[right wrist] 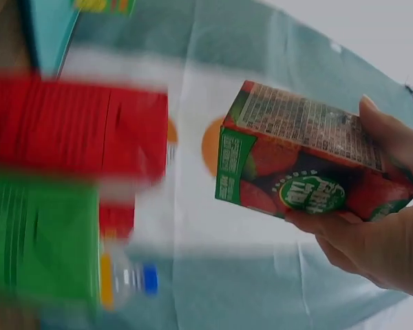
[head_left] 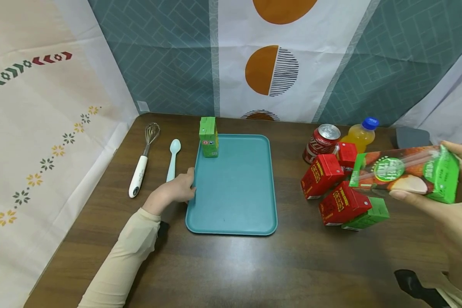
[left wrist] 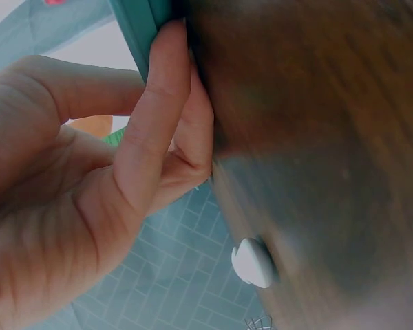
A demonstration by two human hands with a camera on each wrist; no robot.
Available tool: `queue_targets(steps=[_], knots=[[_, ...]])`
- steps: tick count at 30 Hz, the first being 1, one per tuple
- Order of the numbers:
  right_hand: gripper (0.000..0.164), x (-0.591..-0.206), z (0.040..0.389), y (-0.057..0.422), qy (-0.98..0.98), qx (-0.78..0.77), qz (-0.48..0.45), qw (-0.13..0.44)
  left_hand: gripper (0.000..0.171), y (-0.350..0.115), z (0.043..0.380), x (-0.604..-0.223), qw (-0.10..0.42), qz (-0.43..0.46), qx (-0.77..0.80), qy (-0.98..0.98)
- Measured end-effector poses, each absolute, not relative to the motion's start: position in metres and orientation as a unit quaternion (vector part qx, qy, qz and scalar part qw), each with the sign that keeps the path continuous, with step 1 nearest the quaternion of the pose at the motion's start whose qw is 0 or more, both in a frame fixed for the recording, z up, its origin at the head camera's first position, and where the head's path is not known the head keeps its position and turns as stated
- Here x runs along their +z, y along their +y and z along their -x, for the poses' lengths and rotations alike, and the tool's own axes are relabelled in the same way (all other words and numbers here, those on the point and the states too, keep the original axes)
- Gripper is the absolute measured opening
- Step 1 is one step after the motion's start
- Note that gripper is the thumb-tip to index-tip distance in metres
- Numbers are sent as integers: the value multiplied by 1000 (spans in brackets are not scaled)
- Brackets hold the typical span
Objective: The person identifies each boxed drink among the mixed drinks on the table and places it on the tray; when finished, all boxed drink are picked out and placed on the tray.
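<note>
My right hand [head_left: 446, 192] holds a green and red juice carton [head_left: 406, 172] on its side above the table at the right; the same carton [right wrist: 303, 165] lies between thumb and fingers in the right wrist view. My left hand [head_left: 175, 190] rests at the left edge of the teal tray [head_left: 235, 205], fingers curled against its rim [left wrist: 141, 27]. A small green carton [head_left: 209, 137] stands upright in the tray's far left corner.
Several red cartons [head_left: 331, 188] and a green one [head_left: 367, 216] lie piled right of the tray, with a red soda can [head_left: 321, 143] and an orange juice bottle [head_left: 359, 134] behind. A whisk [head_left: 142, 160] and a pale blue spoon [head_left: 173, 158] lie left of the tray.
</note>
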State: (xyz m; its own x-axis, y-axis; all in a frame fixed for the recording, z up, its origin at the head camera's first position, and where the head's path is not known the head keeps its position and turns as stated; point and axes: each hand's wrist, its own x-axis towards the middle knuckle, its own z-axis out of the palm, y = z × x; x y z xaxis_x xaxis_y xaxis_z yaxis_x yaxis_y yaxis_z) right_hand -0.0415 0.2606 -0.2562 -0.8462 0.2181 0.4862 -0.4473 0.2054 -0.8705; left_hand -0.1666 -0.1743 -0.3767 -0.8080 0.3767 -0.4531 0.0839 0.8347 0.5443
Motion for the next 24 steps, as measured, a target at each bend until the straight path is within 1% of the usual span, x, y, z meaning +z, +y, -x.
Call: queue_targets(steps=[2,8,11,14,20,24], knots=[[85,-252,46,245,-664,703,-100,236,63,-175,167,-377,281,-130,257,915],[80,-249,64,200,-612,753,-156,184,62,-175,167,-378,280,-132,256,916],[76,-252,74,179,-640,730,-145,190,62,-174,167,-378,287,-129,261,913],[75,-257,90,162,-673,706,-123,183,63,-174,167,-378,292,-129,267,909],[74,-275,128,135,-746,650,-46,139,64,-175,166,-378,293,-124,259,912],[74,-287,150,121,-748,651,-32,123,64,-173,167,-377,292,-130,253,913]])
